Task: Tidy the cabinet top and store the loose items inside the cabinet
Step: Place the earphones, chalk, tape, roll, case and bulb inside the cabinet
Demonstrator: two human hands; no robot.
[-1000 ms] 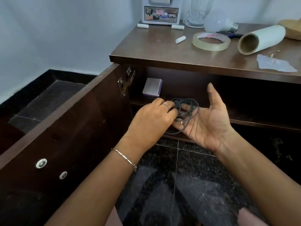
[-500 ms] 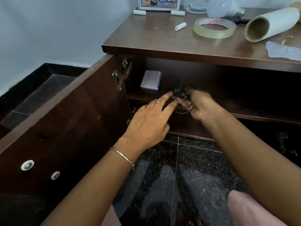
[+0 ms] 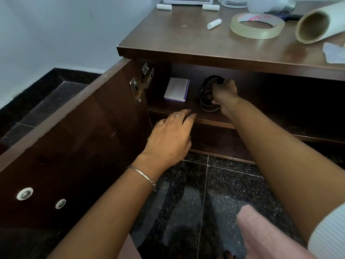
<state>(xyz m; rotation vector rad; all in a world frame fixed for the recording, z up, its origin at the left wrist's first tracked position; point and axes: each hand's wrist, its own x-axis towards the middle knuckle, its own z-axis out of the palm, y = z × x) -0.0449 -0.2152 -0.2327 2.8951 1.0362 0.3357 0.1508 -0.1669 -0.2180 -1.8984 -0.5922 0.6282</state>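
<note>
My right hand (image 3: pixel 223 96) reaches deep into the open cabinet and is closed on a dark coiled cable (image 3: pixel 207 90), which stands on edge on the upper shelf (image 3: pixel 211 121). A small white and purple box (image 3: pixel 177 89) lies on the same shelf, just left of the coil. My left hand (image 3: pixel 170 139) is flat, fingers spread, with its fingertips on the shelf's front edge and nothing in it. On the cabinet top (image 3: pixel 179 40) lie a clear tape roll (image 3: pixel 257 25), a white paper roll (image 3: pixel 317 23), and a chalk piece (image 3: pixel 214 23).
The cabinet door (image 3: pixel 74 139) hangs wide open on the left. At the back of the top stand a white device (image 3: pixel 187 0), a glass jar (image 3: pixel 233 1) and a bulb (image 3: pixel 268 4); two more chalk pieces (image 3: pixel 164 6) lie there. A crumpled plastic scrap (image 3: pixel 334 53) lies at the right edge.
The coiled cable went from my open right palm in front of the cabinet onto the upper shelf inside. My left hand let go of it and dropped to the shelf's edge.
</note>
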